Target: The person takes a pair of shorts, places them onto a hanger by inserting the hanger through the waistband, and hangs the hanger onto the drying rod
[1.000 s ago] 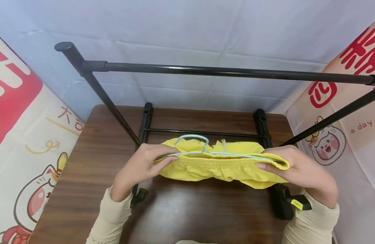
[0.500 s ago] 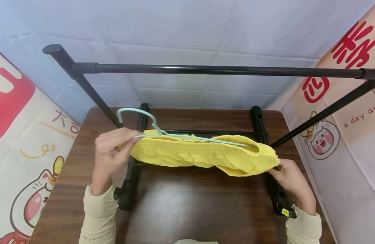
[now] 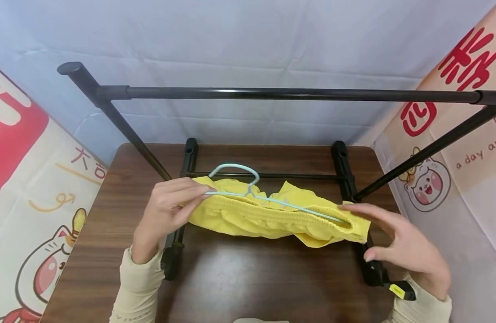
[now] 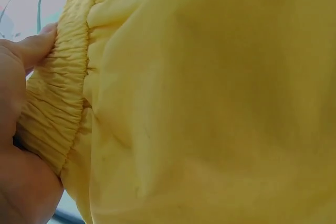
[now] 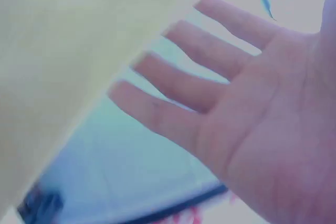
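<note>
A yellow elastic-waist garment (image 3: pixel 268 220) hangs over the table with its waistband open upward. A pale blue clothes hanger (image 3: pixel 233 165) lies along the waistband opening, hook up, its right arm reaching inside the right end. My left hand (image 3: pixel 169 208) pinches the hanger's left end together with the waistband; in the left wrist view its thumb lies along the gathered waistband (image 4: pixel 60 82). At the garment's right end my right hand (image 3: pixel 411 244) is spread, fingertips at the waistband edge and thumb well apart. The right wrist view shows its fingers (image 5: pixel 178 103) straight beside the blurred yellow cloth (image 5: pixel 63 61).
A black clothes rack stands on the brown wooden table (image 3: pixel 248 287); its top rail (image 3: pixel 288 94) runs across, beyond and above the hands. Slanting side posts (image 3: pixel 131 134) and black feet (image 3: pixel 341 161) flank the garment. Pale cloth hangs behind, printed panels at both sides.
The hanger and garment swung left, then came back right. My right hand has let go of the waistband's right end and spread its fingers. My left hand keeps its pinch.
</note>
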The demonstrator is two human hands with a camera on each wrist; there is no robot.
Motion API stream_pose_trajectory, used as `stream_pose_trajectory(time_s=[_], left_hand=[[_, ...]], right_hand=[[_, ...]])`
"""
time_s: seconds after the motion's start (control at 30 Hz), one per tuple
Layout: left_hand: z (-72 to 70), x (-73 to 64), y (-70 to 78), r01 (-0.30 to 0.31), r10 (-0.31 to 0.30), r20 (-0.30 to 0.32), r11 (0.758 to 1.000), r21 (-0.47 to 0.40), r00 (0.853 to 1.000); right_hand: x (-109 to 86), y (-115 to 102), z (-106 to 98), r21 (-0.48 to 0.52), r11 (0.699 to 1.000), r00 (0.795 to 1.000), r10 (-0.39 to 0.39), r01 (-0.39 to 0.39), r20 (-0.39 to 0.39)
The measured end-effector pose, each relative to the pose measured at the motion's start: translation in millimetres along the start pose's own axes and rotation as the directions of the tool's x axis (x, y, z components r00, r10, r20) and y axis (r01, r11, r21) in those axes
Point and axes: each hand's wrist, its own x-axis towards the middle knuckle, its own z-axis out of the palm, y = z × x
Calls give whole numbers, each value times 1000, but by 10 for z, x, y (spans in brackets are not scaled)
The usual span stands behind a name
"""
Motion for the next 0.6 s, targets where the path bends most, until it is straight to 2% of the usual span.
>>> stream_pose_trajectory(time_s=[0.07,0.17,0.2,0.33,0.43,0.5,0.6], left_hand=[[67,18,10,-5,6,17,1000,-16,1000],[134,24,33,-14,15,22,999,-39,1000],[148,21,38,-18,19,28,999,-44,999],[179,-2,34,-31,34,56,998,-49,998],[184,-27,24,-7,11,97,999,-47,995],[188,-34,30,16,-10,129,999,-45,992],[199,-37,49,36,-31,168,999,-23,985]], right_hand=[[72,-156,25,-27,999,997,-16,18,80],[188,-284,111,-141,990,981,48,-22,187],[234,-288,151,-127,991,972,63,-35,224],[338,-192,311,31,999,935,31,-45,353],[338,-120,366,156,985,904,-4,-69,427],[328,-110,363,186,980,894,-17,-74,447],[350,-118,369,162,985,894,-19,-60,448]])
